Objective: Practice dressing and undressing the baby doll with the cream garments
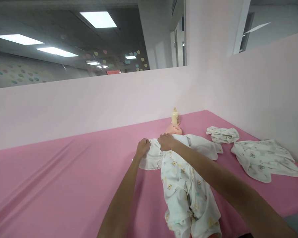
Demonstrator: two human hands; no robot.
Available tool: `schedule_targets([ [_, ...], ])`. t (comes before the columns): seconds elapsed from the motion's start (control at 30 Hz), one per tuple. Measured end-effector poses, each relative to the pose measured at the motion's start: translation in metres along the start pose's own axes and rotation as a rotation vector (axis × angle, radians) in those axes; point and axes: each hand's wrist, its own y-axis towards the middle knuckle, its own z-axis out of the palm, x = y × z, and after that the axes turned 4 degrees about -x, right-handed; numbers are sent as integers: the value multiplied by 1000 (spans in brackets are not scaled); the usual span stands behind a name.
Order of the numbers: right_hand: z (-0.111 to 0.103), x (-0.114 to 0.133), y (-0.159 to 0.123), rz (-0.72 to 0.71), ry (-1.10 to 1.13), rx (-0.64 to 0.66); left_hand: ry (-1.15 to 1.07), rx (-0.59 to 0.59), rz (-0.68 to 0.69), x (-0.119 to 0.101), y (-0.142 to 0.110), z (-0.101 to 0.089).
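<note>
A baby doll [174,129] lies on its back on the pink-covered table, its head toward the wall. It wears printed baby trousers [188,185], and a white baby shirt [203,145] is spread open under and around its upper body. My left hand [143,147] is closed on the edge of the shirt's left part. On the inner end of that same part, beside the doll's shoulder, my right hand [167,142] grips the cloth with bent fingers. The doll's arm on this side does not show. My right forearm crosses over the doll's body.
Behind the doll's head stands a pump bottle [175,117] against the white wall [89,109]. To the right lie a folded printed cloth [223,135] and a spread printed baby garment [265,158]. The pink cover [64,185] has long creases at left. A mirror or window [64,39] runs above.
</note>
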Motion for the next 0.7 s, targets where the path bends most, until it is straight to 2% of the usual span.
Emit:
schedule_targets([
  [0.13,14,4,23,63,12,80,42,30,6,6,0,1],
  [0.3,22,8,32,106,17,139,80,70,8,11,1,2],
  [0.47,15,1,26,105,21,144,173,91,31,19,-2,-3],
  [0.7,-5,-19,9,111,87,131,348,103,18,32,-11,-9],
])
